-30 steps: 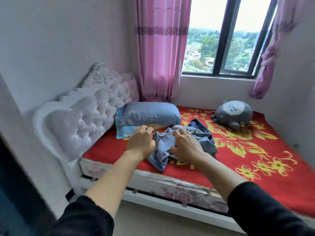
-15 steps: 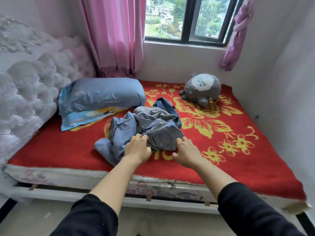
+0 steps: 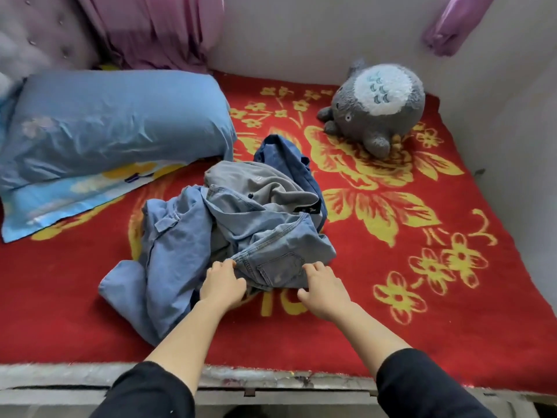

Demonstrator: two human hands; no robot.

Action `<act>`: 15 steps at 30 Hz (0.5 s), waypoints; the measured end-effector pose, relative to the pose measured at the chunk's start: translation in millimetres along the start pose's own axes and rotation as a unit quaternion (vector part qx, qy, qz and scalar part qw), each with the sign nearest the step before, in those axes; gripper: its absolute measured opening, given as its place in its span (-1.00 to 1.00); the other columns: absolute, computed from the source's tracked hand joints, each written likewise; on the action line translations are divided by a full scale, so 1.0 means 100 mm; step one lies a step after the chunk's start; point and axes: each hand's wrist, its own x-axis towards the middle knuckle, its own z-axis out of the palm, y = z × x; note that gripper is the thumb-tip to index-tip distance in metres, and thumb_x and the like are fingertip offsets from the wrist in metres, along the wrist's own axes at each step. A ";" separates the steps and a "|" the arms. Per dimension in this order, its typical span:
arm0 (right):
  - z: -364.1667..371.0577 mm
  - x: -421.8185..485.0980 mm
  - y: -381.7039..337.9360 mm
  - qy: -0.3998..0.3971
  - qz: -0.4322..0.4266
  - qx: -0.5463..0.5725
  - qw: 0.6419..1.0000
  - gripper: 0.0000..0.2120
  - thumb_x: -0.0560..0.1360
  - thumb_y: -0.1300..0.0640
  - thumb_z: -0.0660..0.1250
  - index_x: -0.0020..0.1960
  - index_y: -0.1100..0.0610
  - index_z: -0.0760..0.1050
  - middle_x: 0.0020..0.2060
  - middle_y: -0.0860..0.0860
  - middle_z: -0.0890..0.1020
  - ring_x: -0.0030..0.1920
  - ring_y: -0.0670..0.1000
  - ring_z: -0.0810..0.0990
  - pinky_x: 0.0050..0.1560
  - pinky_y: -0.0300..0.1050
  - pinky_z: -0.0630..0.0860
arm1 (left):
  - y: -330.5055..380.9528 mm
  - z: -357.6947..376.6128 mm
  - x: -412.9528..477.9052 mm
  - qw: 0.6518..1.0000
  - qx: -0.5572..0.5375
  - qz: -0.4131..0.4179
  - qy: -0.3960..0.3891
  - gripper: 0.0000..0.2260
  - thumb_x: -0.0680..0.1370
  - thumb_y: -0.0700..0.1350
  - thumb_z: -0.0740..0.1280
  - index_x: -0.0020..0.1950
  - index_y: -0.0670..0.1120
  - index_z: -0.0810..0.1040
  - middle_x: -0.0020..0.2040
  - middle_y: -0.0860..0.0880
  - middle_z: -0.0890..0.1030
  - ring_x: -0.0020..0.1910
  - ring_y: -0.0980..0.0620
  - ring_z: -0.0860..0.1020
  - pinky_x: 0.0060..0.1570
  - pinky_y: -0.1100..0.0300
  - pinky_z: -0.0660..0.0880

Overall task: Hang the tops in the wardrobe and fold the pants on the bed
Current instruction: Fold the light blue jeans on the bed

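Left hand and right hand grip near edge of denim jeans, back pocket facing up, on red flowered bed. Pale blue shirt touching jeans on left. Grey garment and dark blue garment behind. Blue pillow far left; grey plush toy far right.

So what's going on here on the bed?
A person is working through a crumpled pile of clothes on the bed. The left hand grips the waistband of the light blue jeans at the front of the pile, and the right hand holds their near edge beside the back pocket. Nothing is folded yet. A blue pillow and a grey plush toy lie farther back.
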 end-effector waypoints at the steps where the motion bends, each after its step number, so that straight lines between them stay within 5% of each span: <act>1: 0.10 0.11 0.01 -0.015 0.002 -0.003 1.000 -0.49 0.52 0.05 0.20 0.43 0.13 0.23 0.32 0.08 0.34 0.31 0.14 0.33 0.21 0.06 0.41 | -0.04 0.06 0.13 1.000 -0.004 -0.011 -0.012 -0.55 0.51 -0.09 0.21 0.40 -0.07 0.31 0.34 -0.15 0.35 0.33 -0.15 0.32 0.23 -0.02 0.39; 4: 0.37 0.44 -0.02 -0.046 -0.006 -0.007 0.999 -0.41 0.52 0.05 0.22 0.49 0.11 0.12 0.42 0.06 0.24 0.36 0.14 0.30 0.24 0.08 0.40 | -0.22 0.20 0.49 0.999 -0.004 -0.041 -0.032 -0.49 0.51 -0.09 0.22 0.46 -0.10 0.22 0.38 -0.18 0.33 0.35 -0.20 0.30 0.25 -0.04 0.36; 10: 0.66 1.15 -0.22 0.048 -0.066 -0.060 0.995 -0.28 0.51 0.12 0.24 0.56 0.03 -0.04 0.56 0.01 0.00 0.53 0.08 0.01 0.36 0.11 0.22 | -0.59 0.43 1.02 0.997 -0.045 -0.043 -0.042 -0.46 0.51 -0.10 0.27 0.49 -0.04 0.25 0.42 -0.12 0.35 0.38 -0.16 0.31 0.30 0.00 0.33; 13: 0.78 1.43 -0.26 0.040 -0.074 -0.102 0.991 -0.23 0.47 0.22 0.24 0.55 -0.05 -0.07 0.56 0.00 -0.14 0.54 0.13 -0.14 0.37 0.24 0.11 | -0.65 0.59 1.06 0.998 -0.065 -0.010 -0.018 -0.76 0.51 -0.08 0.31 0.18 -0.01 0.50 0.16 -0.05 0.53 0.17 -0.10 0.47 0.08 0.05 0.41; 15: 0.85 1.51 -0.24 0.017 -0.071 -0.124 0.990 -0.33 0.46 0.25 0.24 0.48 -0.04 0.08 0.56 0.01 -0.09 0.54 0.16 -0.15 0.36 0.28 0.09 | -0.62 0.64 1.05 0.993 -0.112 -0.026 -0.008 -0.92 0.52 -0.04 0.32 -0.08 -0.02 0.48 -0.11 0.00 0.56 -0.08 -0.05 0.52 -0.15 0.06 0.38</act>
